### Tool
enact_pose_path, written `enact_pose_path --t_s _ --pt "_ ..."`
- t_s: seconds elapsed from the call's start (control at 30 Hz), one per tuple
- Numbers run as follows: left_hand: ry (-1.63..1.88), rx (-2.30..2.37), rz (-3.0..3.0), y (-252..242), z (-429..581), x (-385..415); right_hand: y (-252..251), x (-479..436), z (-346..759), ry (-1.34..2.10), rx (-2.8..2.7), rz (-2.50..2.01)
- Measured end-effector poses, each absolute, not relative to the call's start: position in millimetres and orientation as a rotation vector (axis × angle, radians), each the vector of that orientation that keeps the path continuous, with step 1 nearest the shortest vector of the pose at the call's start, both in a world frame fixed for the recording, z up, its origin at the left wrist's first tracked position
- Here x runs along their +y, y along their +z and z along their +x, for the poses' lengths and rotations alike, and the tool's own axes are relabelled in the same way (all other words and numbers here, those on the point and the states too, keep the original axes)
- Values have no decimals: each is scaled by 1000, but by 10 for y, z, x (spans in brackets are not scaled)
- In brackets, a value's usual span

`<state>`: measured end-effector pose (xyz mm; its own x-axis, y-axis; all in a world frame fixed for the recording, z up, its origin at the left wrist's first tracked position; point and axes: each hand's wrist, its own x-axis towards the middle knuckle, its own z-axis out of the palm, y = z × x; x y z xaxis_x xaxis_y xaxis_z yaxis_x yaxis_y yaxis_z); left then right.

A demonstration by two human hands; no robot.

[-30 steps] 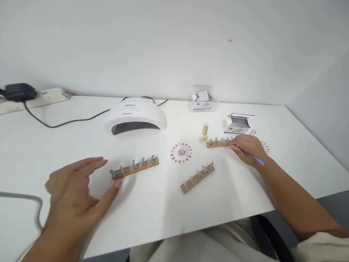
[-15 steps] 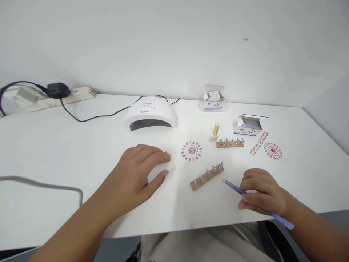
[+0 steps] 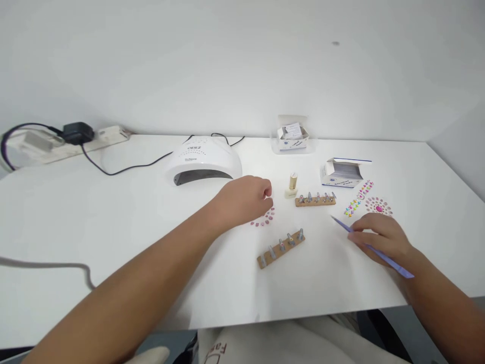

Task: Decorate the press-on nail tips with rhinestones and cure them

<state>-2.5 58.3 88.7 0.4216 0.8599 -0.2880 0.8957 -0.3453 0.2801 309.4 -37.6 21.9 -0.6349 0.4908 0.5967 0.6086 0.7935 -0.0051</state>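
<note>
My left hand (image 3: 246, 199) is closed, its curled fingers over a ring of small pink gems (image 3: 270, 216), part of which it covers. What those fingers hold, if anything, is hidden. In my right hand (image 3: 382, 237) are purple tweezers (image 3: 392, 262), their thin tip pointing left above the table. Between the hands lies a cork-coloured strip (image 3: 271, 259) with several clear nail tips standing on it. A second such strip (image 3: 315, 203), with nail tips too, sits farther back. By the right hand are a pink gem ring (image 3: 379, 206) and a band of colourful gems (image 3: 359, 198).
A white nail lamp (image 3: 206, 157) stands at the back left, its black cord running to a power strip (image 3: 113, 133). A small bottle (image 3: 291, 187) stands behind the strips. Two boxes of pads, one open box (image 3: 341, 174) and another box (image 3: 293, 141), are behind. A grey cable (image 3: 45, 263) lies left.
My left hand has left the small strip end at its fingertips, moved right and up to the gem ring, and curled. My right hand has carried the tweezers right and away from me.
</note>
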Motion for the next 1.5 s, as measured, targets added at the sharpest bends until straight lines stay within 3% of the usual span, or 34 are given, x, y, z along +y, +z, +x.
enact_pose_path --t_s 0.5,0.77,0.97,1.23,1.5 --pt "-291 1304 2336 418 447 648 97 -505 2938 -430 -2552 -646" --pt "-141 1435 2307 177 621 671 3 -479 3004 -317 -2487 -694" --pt "-63 1367 2286 262 599 599 -34 -439 3064 -161 -2419 -724" --pt "247 1364 2130 650 -121 260 -30 -441 3044 -108 -2309 -739" --pt "607 1885 1844 639 -1211 31 24 -475 3021 -24 -2303 -705"
